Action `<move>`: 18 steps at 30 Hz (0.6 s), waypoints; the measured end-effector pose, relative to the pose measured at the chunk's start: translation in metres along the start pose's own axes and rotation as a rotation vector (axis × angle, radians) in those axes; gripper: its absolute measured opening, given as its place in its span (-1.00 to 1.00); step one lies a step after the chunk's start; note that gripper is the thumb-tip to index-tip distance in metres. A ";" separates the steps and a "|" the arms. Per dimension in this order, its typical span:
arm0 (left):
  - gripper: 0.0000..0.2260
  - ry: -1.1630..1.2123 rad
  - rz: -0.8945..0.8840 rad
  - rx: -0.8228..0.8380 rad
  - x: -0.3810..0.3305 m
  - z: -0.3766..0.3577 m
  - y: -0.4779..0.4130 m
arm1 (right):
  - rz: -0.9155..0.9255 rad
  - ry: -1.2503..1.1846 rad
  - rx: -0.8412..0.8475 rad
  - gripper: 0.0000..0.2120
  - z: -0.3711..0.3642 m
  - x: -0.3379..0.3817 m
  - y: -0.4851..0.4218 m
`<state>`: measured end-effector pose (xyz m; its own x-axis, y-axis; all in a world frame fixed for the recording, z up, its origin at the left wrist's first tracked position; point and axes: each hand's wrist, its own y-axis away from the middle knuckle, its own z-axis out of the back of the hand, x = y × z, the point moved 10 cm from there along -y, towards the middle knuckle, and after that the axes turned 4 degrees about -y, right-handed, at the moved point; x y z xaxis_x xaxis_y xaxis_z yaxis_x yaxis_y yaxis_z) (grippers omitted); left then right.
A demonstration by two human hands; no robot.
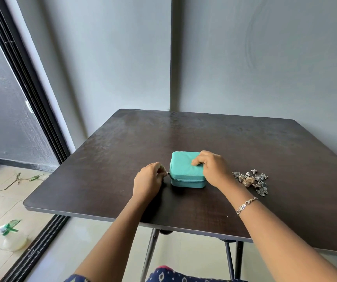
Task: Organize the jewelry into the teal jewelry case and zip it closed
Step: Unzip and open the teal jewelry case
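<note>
Case [184, 169] zip pull [166, 174] in left fingers [157, 167]

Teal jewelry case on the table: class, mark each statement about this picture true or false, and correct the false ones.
1. The teal jewelry case has its lid down. True.
2. The left hand pinches the zipper pull at the case's left corner. True.
3. The jewelry pile lies left of the case. False: it lies on the table to the right of the case, beside the right wrist.
4. The right hand hangs off the table. False: it holds the case at its top, fingers curled.
5. A bracelet is on the left wrist. False: it is on the right wrist.
</note>
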<state>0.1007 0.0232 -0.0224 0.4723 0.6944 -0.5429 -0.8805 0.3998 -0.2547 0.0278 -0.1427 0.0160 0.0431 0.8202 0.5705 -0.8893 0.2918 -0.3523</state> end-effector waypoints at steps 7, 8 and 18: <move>-0.92 -0.037 -0.032 -0.020 -0.003 -0.003 -0.027 | 0.009 -0.028 -0.033 -0.66 0.002 -0.001 0.000; -0.92 -0.039 -0.035 -0.020 -0.002 -0.005 -0.031 | 0.009 -0.029 -0.042 -0.66 0.002 -0.001 0.000; -0.93 -0.054 -0.066 -0.020 -0.011 -0.014 -0.061 | 0.066 -0.077 -0.109 -0.59 0.006 0.001 0.000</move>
<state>0.1483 -0.0173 -0.0122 0.5299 0.6988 -0.4805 -0.8480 0.4337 -0.3046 0.0250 -0.1442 0.0208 -0.0532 0.8003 0.5972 -0.8340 0.2933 -0.4674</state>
